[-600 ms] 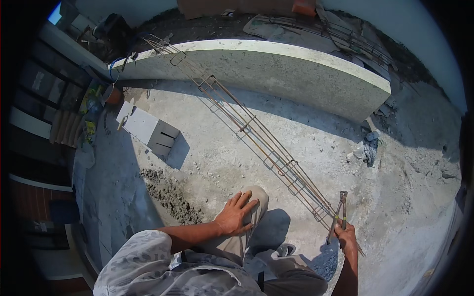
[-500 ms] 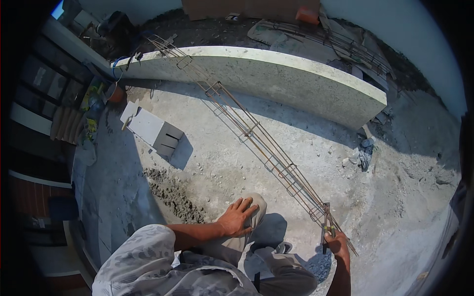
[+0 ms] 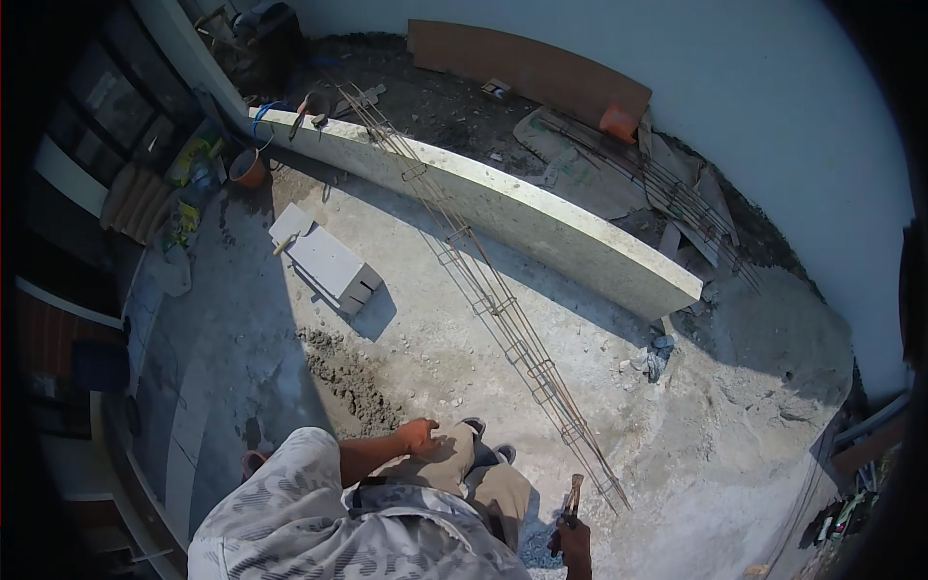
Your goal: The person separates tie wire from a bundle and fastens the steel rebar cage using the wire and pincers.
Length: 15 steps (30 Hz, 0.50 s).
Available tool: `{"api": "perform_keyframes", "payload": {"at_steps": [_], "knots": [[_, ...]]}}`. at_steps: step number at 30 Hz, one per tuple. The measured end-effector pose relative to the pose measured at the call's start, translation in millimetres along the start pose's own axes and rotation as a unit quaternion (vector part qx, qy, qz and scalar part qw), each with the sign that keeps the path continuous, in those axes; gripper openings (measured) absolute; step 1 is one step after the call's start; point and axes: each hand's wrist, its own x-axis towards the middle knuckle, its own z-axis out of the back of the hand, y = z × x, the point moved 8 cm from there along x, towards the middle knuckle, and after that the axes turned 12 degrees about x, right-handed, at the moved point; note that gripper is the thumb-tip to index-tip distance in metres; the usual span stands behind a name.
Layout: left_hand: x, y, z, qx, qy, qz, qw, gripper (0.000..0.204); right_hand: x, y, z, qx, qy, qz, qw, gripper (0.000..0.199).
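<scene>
My right hand (image 3: 574, 547) is closed around a pair of pincers (image 3: 576, 495), with the jaws pointing up and away from me. Just beyond the tool lies the near end of a long, narrow rebar cage (image 3: 503, 305). Its thin bars run to the far left and rest across the top of a low wall (image 3: 541, 198); square stirrups are spaced along them. By my trousered knee is my left hand (image 3: 418, 438), holding nothing, its fingers loosely apart. The pincers no longer touch the cage.
A pale block (image 3: 332, 261) with slots stands left of the cage, near a pile of wet mortar (image 3: 350, 382). An orange bucket (image 3: 248, 168) sits by the wall's left end. Beyond the wall are a brown board (image 3: 527, 70) and more rebar (image 3: 667, 188). Sand (image 3: 783, 338) is heaped at right.
My view has risen and shifted as my body straightens. The pincers have come away from the cage's near end, and my left hand has lifted off the knee it was resting on.
</scene>
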Motion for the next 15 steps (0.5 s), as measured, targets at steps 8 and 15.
{"api": "perform_keyframes", "payload": {"at_steps": [8, 15], "knots": [[-100.3, 144.3, 100.2, -0.208, -0.205, 0.195, 0.936, 0.065, 42.2, 20.9, -4.6, -0.120, -0.019, -0.009, 0.993, 0.015], [-173.0, 256.6, 19.4, -0.352, -0.167, 0.369, 0.844, 0.050, 78.9, 173.4, -84.6, -0.089, -0.094, 0.309, 0.942, 0.015]]}}
